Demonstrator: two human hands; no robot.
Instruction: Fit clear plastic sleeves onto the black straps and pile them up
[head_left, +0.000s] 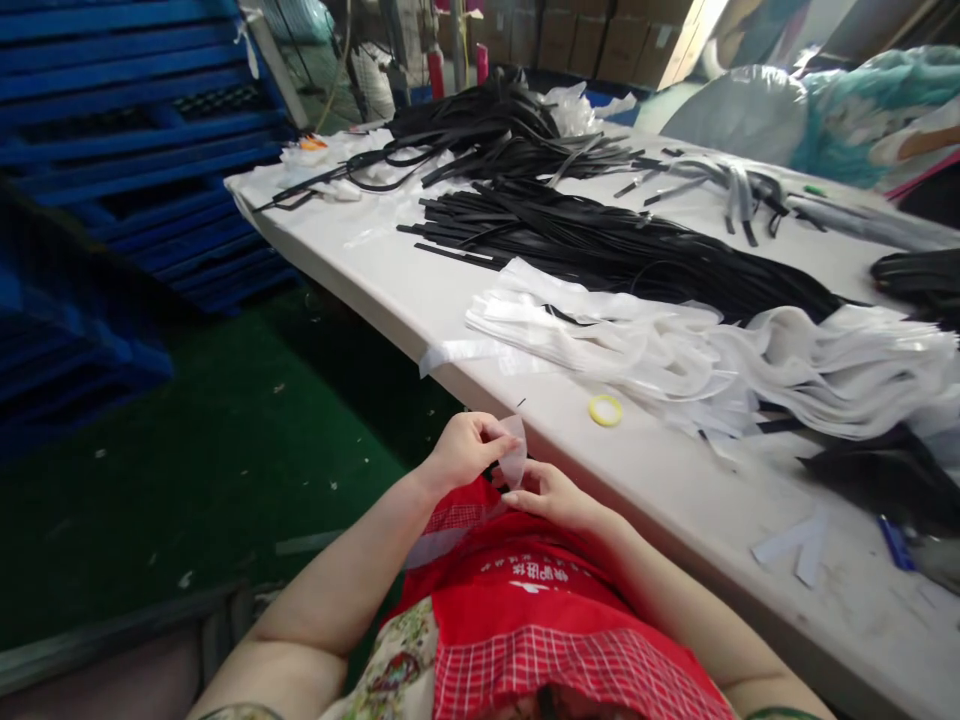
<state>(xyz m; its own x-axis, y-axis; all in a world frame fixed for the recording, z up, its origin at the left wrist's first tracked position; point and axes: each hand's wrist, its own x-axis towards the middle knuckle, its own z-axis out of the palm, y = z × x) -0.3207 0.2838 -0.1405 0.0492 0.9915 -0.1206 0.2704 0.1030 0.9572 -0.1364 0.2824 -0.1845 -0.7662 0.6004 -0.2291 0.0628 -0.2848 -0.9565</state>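
Note:
A translucent white plastic strip (513, 455) is in front of me at the table's edge, over my red apron. My left hand (469, 448) pinches its upper end between thumb and fingers. Just below and to the right, my right hand (551, 492) has its fingers closed at the strip's lower part. A bit of something black shows between the hands, too small to name. A pale strip (439, 545) lies across the apron. On the table near my hands lie a long pile of white translucent strips (637, 350) and a yellow ring (605, 410).
The white table (360, 280) runs diagonally ahead and to the right. Bundles of black straps (600, 235) lie behind the white strips. Loose white pieces (795, 545) and a blue object (896, 543) sit at right. Blue pallets (150, 130) are stacked at left on a green floor (247, 450).

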